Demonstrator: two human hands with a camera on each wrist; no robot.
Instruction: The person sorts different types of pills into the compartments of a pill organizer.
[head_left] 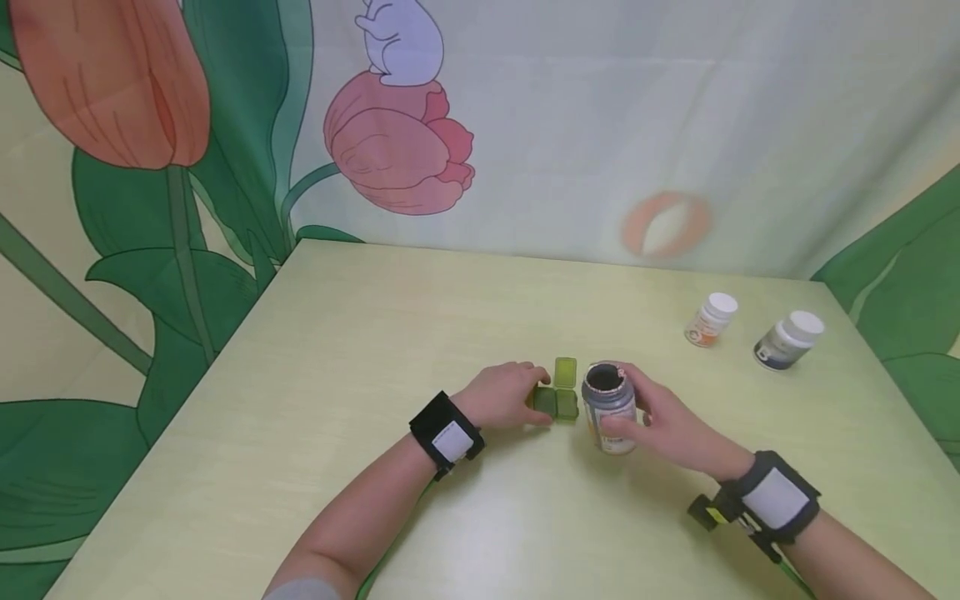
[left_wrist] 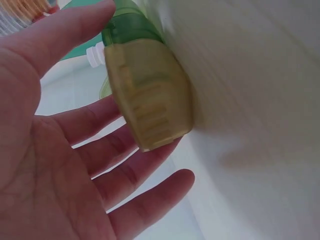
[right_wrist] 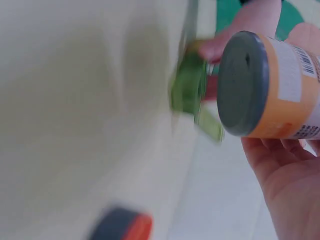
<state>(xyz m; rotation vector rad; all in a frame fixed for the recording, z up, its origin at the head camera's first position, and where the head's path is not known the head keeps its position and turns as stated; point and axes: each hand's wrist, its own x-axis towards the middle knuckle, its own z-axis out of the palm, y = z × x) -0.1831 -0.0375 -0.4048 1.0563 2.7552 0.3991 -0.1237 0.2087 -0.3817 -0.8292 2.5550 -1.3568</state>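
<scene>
My left hand spans a small translucent green pill organizer on the table, thumb on the near side and fingers on the far side. One lid of it stands open toward the back. In the left wrist view, the thumb and fingers hold the yellowish end of the organizer. My right hand grips a lidless pill bottle just right of the organizer, mouth up and slightly tilted. The right wrist view shows the bottle's dark base and orange label, raised off the table. Its contents cannot be made out.
Two white-capped bottles stand at the back right, one with an orange label and one with a dark label. A blurred dark and orange-red object appears low in the right wrist view. A printed curtain hangs behind the table.
</scene>
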